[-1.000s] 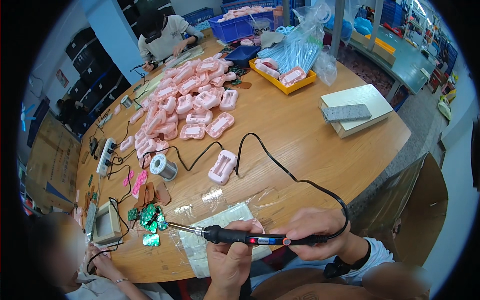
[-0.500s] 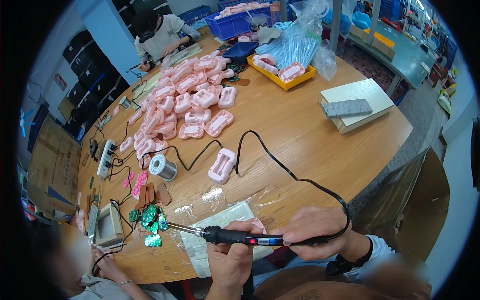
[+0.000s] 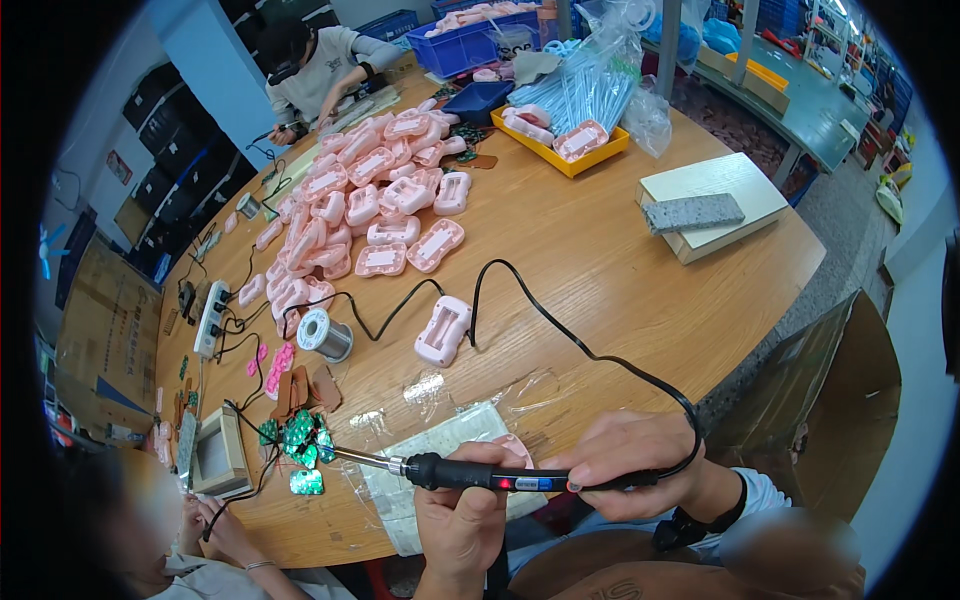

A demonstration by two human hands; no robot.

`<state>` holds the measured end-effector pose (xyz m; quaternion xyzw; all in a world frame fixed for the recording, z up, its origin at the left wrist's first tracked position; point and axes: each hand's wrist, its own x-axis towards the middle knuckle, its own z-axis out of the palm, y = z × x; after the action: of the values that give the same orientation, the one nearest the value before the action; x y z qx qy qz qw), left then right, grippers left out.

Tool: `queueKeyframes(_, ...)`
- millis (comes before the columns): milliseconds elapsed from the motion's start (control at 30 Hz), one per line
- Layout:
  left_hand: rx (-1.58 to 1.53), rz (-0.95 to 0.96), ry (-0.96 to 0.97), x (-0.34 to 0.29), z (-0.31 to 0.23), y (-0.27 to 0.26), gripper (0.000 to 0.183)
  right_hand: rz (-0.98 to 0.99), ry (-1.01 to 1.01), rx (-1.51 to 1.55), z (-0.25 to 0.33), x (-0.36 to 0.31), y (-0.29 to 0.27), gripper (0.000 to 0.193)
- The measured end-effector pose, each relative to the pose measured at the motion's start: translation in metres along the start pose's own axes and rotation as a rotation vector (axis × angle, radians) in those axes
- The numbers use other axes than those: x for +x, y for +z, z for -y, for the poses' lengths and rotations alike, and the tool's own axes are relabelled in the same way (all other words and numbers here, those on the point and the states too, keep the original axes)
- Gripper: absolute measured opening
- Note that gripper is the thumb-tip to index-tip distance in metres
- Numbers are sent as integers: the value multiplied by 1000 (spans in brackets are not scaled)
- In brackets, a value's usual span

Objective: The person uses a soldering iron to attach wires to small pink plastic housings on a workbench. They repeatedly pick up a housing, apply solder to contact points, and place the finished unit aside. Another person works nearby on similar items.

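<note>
A black soldering iron (image 3: 478, 474) lies level between my two hands, its metal tip pointing left toward a pile of green circuit boards (image 3: 302, 440). My left hand (image 3: 462, 520) is closed around the front of the handle, thumb up. My right hand (image 3: 640, 462) grips the rear end, where the black cord leaves, its fingers beside a small lit display. A pink plastic piece (image 3: 517, 449) shows partly behind the iron; my hands hide the rest. Under them lies a pale work mat (image 3: 395, 490) with clear tape at its edges.
Pink plastic casings (image 3: 370, 190) are heaped across the table, with one casing (image 3: 443, 330) apart. Nearby stand a solder wire spool (image 3: 326, 335), a white power strip (image 3: 211, 318) and a yellow tray (image 3: 565, 158). A grey block rests on a wooden box (image 3: 710, 205). Co-workers sit left and far.
My hands and the soldering iron stay almost still. At the lower left, a co-worker's hands and the black cord beside them have shifted. The far co-worker's arm has moved.
</note>
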<state>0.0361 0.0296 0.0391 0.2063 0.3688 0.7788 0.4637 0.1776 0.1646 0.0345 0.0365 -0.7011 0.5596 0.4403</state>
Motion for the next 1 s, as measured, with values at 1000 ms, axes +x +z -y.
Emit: queueKeyframes(1000,124,353,-276,1,15,9,19,151,-153,-44,-22,5,7,65)
